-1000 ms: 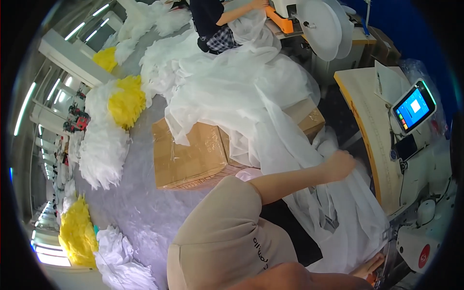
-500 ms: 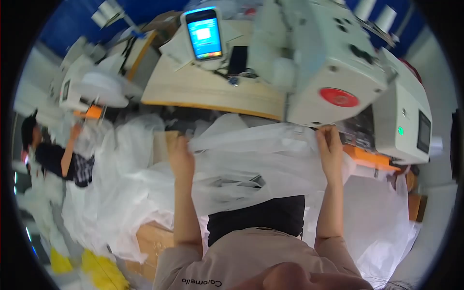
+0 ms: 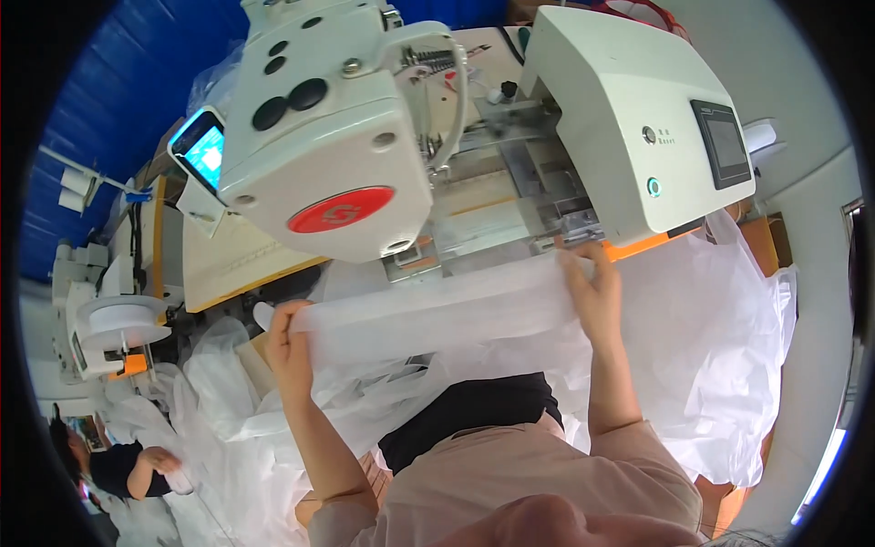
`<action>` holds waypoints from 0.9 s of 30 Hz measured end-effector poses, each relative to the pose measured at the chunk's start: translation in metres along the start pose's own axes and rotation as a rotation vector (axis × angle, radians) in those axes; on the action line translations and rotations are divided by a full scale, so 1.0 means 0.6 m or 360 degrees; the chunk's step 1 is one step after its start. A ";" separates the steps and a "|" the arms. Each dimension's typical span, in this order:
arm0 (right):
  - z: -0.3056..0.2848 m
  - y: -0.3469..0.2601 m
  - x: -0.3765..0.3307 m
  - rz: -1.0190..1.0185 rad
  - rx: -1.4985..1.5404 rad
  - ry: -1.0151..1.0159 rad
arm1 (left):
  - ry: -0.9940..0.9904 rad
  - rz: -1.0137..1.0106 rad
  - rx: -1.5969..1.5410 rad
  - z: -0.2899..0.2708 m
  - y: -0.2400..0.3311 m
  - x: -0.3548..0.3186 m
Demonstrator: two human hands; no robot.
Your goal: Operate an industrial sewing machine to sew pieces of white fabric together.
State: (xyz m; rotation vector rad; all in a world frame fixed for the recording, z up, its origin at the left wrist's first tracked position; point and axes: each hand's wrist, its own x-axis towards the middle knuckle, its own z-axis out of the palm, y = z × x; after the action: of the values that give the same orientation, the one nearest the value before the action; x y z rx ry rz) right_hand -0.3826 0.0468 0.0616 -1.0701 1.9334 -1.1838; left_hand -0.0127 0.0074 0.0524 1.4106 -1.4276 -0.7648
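Note:
A strip of sheer white fabric (image 3: 437, 314) stretches between my two hands, in front of a white sewing machine (image 3: 328, 155) with a red oval badge. My left hand (image 3: 290, 342) pinches its left end. At the other end my right hand (image 3: 591, 283) grips the fabric's upper edge with thumb and fingers, close to the orange base under the white control unit (image 3: 629, 118). The far edge of the strip lies along the machine's metal plate (image 3: 483, 228). More loose fabric falls over my lap.
A heap of white fabric (image 3: 711, 337) spreads at the right. A lit phone (image 3: 202, 150) stands behind the machine at the left, above the wooden tabletop (image 3: 237, 260). Farther left, another person (image 3: 128, 469) works beside a second machine (image 3: 109, 319) and more fabric.
My view has swung to the right, so the machine appears nearer the middle. The fabric between my hands is now drawn out into a flat, taut strip along the machine's front.

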 end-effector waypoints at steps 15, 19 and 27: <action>0.001 0.052 0.140 -0.1553 -0.1277 0.0428 | 0.0055 0.0297 0.0534 0.092 -0.072 0.050; -0.006 0.092 0.166 -0.1427 -0.1170 0.0279 | -0.0019 0.0711 0.0338 -0.002 -0.108 -0.010; -0.048 0.116 0.143 -0.0791 -0.0662 0.0800 | 0.1126 -0.1023 0.2156 -0.779 -0.408 -0.330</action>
State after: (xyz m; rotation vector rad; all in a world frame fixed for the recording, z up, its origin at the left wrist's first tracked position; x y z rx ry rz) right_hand -0.4688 0.0021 0.0017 -1.6679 2.4601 -1.4530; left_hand 0.4850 0.2530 -0.0475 2.8387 -0.8079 0.5599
